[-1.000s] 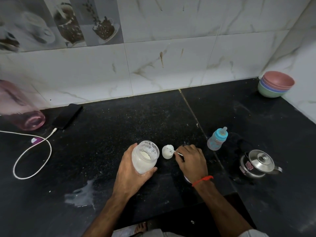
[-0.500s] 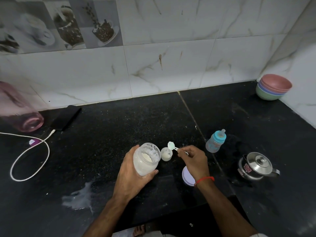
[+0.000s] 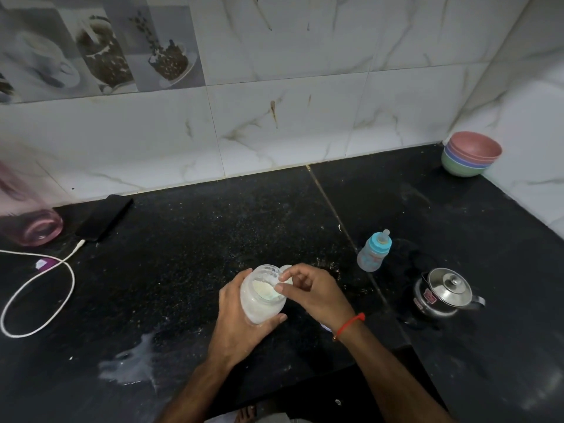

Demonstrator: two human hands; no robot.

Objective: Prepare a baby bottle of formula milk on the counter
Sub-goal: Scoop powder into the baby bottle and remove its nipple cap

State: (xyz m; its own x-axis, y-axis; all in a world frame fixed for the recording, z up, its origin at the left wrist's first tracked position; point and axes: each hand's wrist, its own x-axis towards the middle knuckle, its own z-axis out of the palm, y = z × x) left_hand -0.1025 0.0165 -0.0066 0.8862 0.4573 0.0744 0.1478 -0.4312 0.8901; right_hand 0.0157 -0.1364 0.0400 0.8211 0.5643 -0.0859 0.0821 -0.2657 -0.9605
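1. Left hand (image 3: pixel 241 325) grips a frosted jar of white powder (image 3: pixel 263 296), fingers curled round its lower body, tilting it over the middle of the front edge of the black surface (image 3: pixel 189 239).
2. Right hand (image 3: pixel 317 293) reaches to the jar's mouth with thumb and forefinger pinched together; what they pinch is too hidden to name. A red thread (image 3: pixel 351 323) circles that wrist.
3. Stacked bowls (image 3: pixel 471 154) sit in the far right corner.
4. A steel kettle (image 3: pixel 444 293) with its lid on stands near the right edge.
5. A pink container (image 3: pixel 36 227) is at the far left edge, blurred.
6. A dark phone (image 3: pixel 105 218) lies beside it by the back edge, with a white cable (image 3: pixel 36 300) looping forward.
7. The baby bottle (image 3: pixel 374 251), blue-capped, stands upright between the hands and the kettle, touching neither.
8. A white spill (image 3: pixel 131 361) marks the front left.
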